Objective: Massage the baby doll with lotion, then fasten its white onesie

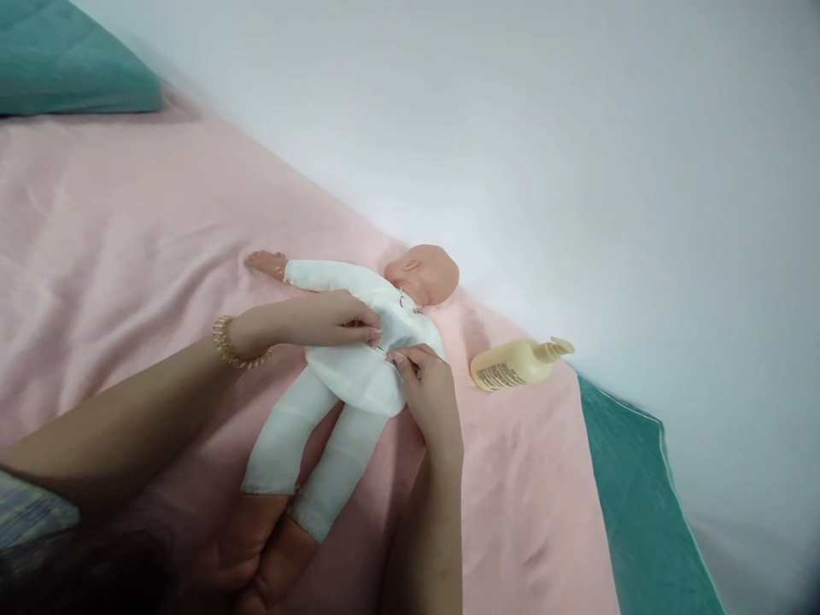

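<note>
A baby doll (424, 273) in white clothes (359, 384) lies stretched out, its head turned to one side near the wall. Over its waist my left hand (339, 320), with a coiled band on the wrist, pinches the white cloth with closed fingers. Just to the right, my right hand (430, 384) also has thumb and fingers pinched on the cloth at the waist. Between the fingertips runs a small dark line, too fine to make out. One doll arm reaches left; the bare feet point toward me.
A yellow pump bottle (512, 363) stands to the right of the doll, near the white wall (512, 154). Pink cloth (96, 256) with soft wrinkles lies under everything. Green cloth shows at the right edge (641, 495), and a green pillow-like piece (70, 64) lies at upper left.
</note>
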`<act>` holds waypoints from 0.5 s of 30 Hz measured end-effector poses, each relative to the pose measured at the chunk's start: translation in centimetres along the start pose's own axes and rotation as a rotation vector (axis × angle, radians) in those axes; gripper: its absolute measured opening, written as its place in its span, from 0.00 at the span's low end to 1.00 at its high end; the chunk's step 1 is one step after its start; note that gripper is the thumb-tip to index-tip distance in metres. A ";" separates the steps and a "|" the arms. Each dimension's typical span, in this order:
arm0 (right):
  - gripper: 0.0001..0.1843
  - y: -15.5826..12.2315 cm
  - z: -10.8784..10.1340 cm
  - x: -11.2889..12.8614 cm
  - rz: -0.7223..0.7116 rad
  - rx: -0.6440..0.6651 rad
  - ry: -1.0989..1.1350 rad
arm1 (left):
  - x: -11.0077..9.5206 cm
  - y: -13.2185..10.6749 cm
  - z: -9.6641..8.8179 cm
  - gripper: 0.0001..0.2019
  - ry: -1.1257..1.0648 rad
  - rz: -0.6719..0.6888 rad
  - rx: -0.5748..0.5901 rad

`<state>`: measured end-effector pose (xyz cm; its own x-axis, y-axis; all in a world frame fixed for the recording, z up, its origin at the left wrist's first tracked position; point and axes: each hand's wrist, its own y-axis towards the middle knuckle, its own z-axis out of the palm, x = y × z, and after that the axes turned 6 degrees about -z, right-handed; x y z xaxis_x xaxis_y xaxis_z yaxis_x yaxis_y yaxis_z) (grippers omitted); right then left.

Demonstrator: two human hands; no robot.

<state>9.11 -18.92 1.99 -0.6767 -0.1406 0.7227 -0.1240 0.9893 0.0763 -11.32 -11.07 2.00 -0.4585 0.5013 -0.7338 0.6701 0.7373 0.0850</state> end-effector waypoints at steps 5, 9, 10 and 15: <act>0.13 0.3 0.6 -0.5 -0.020 0.061 -0.029 | -0.2 -0.1 0.1 0.16 0.005 -0.014 0.069; 0.13 0.5 1.0 -0.7 -0.053 0.026 -0.070 | 0.0 0.2 0.3 0.15 0.022 -0.018 0.067; 0.13 0.6 1.1 -0.7 -0.061 -0.007 -0.074 | 0.0 0.3 0.4 0.16 0.028 -0.018 0.052; 0.13 1.2 1.9 -1.2 -0.084 -0.299 -0.061 | 0.4 1.0 1.1 0.17 -0.003 0.041 -0.195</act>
<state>8.39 -17.65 -0.10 -0.7163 -0.2157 0.6636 0.0315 0.9401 0.3395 -10.21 -10.59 1.06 -0.4309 0.5316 -0.7292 0.5625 0.7901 0.2436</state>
